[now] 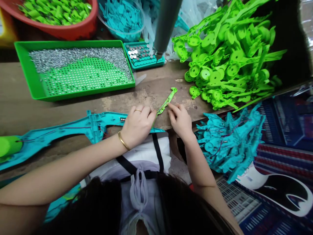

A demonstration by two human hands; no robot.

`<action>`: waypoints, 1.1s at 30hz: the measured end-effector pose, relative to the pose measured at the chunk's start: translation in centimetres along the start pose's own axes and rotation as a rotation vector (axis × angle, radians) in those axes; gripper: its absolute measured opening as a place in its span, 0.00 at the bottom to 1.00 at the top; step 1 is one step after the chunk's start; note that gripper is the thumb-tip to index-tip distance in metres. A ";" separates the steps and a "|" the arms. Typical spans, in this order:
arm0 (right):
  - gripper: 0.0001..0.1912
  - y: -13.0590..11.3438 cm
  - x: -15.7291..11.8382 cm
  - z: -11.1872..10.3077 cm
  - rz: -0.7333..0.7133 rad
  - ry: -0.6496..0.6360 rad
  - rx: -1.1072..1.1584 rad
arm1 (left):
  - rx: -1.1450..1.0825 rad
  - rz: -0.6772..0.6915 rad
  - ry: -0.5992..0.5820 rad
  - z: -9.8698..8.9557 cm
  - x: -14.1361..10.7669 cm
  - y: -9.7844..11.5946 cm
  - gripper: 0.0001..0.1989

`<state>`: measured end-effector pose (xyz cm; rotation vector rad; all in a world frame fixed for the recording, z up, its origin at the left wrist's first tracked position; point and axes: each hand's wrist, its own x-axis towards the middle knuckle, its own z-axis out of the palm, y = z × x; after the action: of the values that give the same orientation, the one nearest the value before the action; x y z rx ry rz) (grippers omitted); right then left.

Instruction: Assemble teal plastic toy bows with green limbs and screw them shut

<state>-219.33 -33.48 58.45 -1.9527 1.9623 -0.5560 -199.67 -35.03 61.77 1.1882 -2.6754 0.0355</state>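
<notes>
A narrow green plastic piece [167, 101] with a rounded far end slants up over the table edge. The fingers of my left hand [140, 125] are closed on its lower end. My right hand [180, 119] has curled fingers, and its index fingertip meets the piece's right edge; the inner fingers are partly hidden. Under my left hand runs a long teal plastic half-shell [66, 127], with thin wires and a small metal spring-like part [122, 119] in it. Its pointed tip shows below my fingers. A green cylinder-shaped part [9, 146] sits at its left end.
A green tray [83, 93] holds many screws; beside it is a teal tray [146, 63] with metal discs. Behind stand a red basin [94, 19] and a clear bowl [119, 34]. Green parts [220, 65] and wired teal shells [230, 140] pile up at right. A grey pole [167, 26] hangs overhead.
</notes>
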 end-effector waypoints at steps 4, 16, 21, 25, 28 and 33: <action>0.15 -0.6 -0.4 0.2 -0.103 0.066 0.198 | -0.030 -0.099 -0.059 -0.2 -0.7 -0.3 0.13; 0.11 -1.4 -0.2 1.7 -0.276 0.016 0.196 | -0.118 -0.153 -0.155 -0.3 -0.4 -0.4 0.13; 0.10 -1.6 -0.3 1.7 -0.251 -0.010 0.169 | -0.099 -0.132 -0.121 -0.6 -0.7 -1.0 0.14; 0.11 -1.8 -0.2 1.8 -0.257 0.011 0.136 | -0.088 -0.145 -0.133 -0.9 -1.1 -1.1 0.14; 0.11 -1.9 -0.1 1.9 -0.239 -0.006 0.128 | -0.082 -0.176 -0.169 -0.8 -1.3 -0.9 0.13; 0.09 -2.4 -0.1 1.9 -0.197 0.000 0.106 | -0.121 -0.216 -0.249 -0.9 -1.3 -0.9 0.12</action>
<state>-216.36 -33.45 57.94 -2.0905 1.7132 -0.6950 -198.00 -34.55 62.27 1.5213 -2.6876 -0.3230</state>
